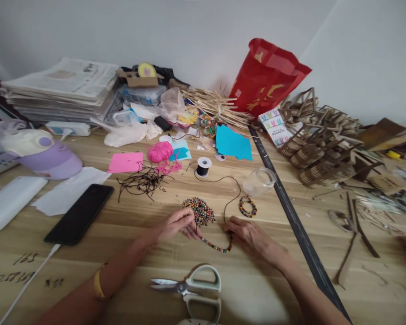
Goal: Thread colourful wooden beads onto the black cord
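Note:
A partly strung bead strand (219, 248) hangs in a curve between my two hands, its colourful beads close to the tabletop. My left hand (182, 223) pinches the cord at the strand's left end, beside a heap of loose beads (199, 210). At the other end my right hand (245, 232) is closed on the black cord. From there the cord runs up to a white spool (204, 167) wound with black cord. A finished-looking beaded bracelet (248, 206) lies beyond my right hand. Scissors (192, 289) with pale handles rest open near me.
A clear jar (259, 181) lies past the bracelet. Black cord scraps (144, 180), pink yarn (160, 151) and a phone (79, 214) are to the left. A dark strip (291, 216) crosses the table at right, with small woven baskets (320, 153) beyond. Newspapers (64, 81) are stacked at back left.

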A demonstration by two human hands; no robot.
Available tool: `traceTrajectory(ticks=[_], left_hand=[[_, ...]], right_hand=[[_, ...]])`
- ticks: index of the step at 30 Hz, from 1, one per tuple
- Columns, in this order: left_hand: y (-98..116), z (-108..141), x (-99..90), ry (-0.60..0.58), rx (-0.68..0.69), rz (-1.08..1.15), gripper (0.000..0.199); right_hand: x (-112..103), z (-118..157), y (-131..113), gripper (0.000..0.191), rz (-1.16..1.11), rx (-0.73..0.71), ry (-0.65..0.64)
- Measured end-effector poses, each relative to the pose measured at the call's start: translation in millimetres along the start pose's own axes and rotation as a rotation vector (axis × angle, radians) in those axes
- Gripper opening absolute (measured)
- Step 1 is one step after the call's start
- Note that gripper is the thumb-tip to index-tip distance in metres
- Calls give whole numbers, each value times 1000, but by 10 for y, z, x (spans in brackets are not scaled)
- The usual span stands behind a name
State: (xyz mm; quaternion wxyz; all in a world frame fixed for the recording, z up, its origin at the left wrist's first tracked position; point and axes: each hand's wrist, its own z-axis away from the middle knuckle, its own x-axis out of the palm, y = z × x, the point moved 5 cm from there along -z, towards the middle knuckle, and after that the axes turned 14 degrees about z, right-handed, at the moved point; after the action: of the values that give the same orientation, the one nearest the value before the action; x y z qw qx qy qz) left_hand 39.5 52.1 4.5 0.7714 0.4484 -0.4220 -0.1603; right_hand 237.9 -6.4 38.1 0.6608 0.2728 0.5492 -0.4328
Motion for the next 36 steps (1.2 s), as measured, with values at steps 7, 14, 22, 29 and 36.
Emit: traceTrajectory(ticks=[7,14,22,29,36], left_hand=[[-78,-37,-72,11,-15,-51,40],[-60,-33,-77,-12,-22,-159,43],[182,108,39,-119,13,-448,36],[409,336,206,-303,-19,-471,32],[322,358,107,-357,-54,-352,28]], right_hand=[[-65,-49,58,27,116,-84,34],[-1,-57,75,22,175,-150,74],[-39,-53,33,12,51,-179,22],[-200,-22,25,13,-38,-235,-23],[-230,-64,-5,16,-264,-249,-194]])
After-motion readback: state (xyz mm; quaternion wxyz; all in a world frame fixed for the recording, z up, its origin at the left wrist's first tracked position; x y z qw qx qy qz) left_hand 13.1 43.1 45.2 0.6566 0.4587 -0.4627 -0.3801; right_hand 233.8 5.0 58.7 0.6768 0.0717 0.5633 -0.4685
